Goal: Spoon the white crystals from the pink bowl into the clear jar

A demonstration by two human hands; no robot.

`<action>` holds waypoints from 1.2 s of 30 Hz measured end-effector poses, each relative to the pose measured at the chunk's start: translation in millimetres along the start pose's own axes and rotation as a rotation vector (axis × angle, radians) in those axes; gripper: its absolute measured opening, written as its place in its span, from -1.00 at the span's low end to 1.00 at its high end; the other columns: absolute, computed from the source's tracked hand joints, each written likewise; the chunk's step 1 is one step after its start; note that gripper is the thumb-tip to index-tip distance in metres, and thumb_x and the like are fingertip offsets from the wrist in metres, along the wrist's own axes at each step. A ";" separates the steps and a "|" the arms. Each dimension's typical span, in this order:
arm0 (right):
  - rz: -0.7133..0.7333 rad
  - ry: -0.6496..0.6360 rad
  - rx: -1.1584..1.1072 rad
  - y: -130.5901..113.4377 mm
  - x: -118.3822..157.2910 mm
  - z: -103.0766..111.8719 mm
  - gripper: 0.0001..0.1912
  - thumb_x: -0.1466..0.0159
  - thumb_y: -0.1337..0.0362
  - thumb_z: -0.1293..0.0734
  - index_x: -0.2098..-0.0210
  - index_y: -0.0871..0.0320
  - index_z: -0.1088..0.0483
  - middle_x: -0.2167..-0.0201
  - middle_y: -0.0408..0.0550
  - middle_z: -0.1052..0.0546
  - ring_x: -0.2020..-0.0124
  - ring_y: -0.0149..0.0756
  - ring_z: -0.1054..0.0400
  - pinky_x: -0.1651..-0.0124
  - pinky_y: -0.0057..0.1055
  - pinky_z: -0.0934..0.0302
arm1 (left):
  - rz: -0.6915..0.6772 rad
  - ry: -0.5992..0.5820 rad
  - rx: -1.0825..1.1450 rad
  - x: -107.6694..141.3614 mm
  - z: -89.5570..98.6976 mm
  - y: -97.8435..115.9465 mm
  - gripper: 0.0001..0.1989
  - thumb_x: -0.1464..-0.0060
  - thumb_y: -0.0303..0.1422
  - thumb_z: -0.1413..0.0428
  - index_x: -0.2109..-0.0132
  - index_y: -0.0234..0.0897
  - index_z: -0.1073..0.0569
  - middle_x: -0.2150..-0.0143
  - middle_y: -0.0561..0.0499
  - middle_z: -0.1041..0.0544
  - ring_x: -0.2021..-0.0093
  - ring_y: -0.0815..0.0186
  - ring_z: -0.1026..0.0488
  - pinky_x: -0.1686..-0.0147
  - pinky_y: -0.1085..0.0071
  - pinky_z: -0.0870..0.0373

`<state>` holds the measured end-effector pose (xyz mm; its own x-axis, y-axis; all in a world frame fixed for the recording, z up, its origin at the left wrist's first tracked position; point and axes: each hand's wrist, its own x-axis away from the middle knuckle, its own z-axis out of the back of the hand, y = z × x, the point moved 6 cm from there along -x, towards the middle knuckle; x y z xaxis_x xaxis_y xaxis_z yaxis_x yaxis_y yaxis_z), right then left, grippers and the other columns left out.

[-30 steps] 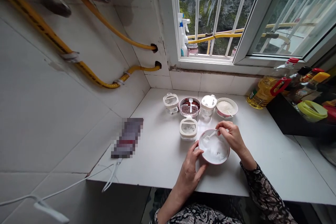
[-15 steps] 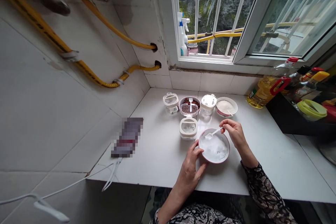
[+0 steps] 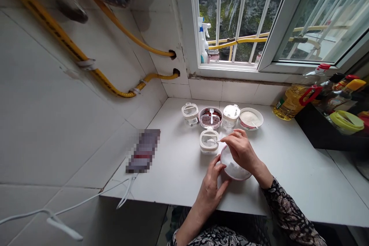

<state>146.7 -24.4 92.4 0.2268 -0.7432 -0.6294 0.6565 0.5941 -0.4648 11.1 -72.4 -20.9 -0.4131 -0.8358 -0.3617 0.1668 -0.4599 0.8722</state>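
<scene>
Across most of the lower view, a white tiled counter [image 3: 294, 184], with a black box of bottles [image 3: 317, 130] at far right and a bottle of yellow oil [image 3: 291, 100] just beside. Reaching in from below, left hand [image 3: 210, 188]: thumb and fingers parted in a curve around the near-left side of a pink-rimmed bowl [image 3: 238, 180] of white powder, with light-looking contact. Should that hold loosen, perhaps a slide or tilt of the bowl. Above the bowl, right hand [image 3: 242, 152]: fingertips pinched closed on a small white spoon [image 3: 216, 141]. With knuckles so low over the bowl, some chance of a brush against the rim, from a dip of the wrist. Behind the bowl, near the window wall, a bowl of dark red contents [image 3: 199, 113], a bowl of pale grains [image 3: 242, 125] and two more lidded tubs. In front of these, just beside the powder bowl, a clear tub [image 3: 208, 148] with its flap raised. Over its opening, the spoon's head; too small to tell whether touching. Likeliest trouble there: powder on the tub's rim or the counter, from early tipping or a knock against the narrow opening.
</scene>
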 end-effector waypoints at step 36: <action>-0.687 0.111 -0.312 66.5 32.8 24.1 -0.82 -0.08 0.28 -0.22 0.54 0.12 -0.44 0.70 -0.20 -0.39 0.60 -0.35 -0.27 0.45 -0.41 -0.17 | -0.005 -0.001 -0.008 1.5 1.3 -0.7 -0.61 -0.22 -0.50 -0.09 -0.15 -0.13 -0.29 -0.38 -0.21 -0.23 -0.35 0.07 -0.33 -0.24 0.08 -0.44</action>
<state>215.1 -16.7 55.9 -0.2433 -0.9518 -0.1865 0.3866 0.0812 -0.9187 9.2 -72.9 -21.6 -0.4153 -0.8329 -0.3659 0.1716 -0.4667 0.8676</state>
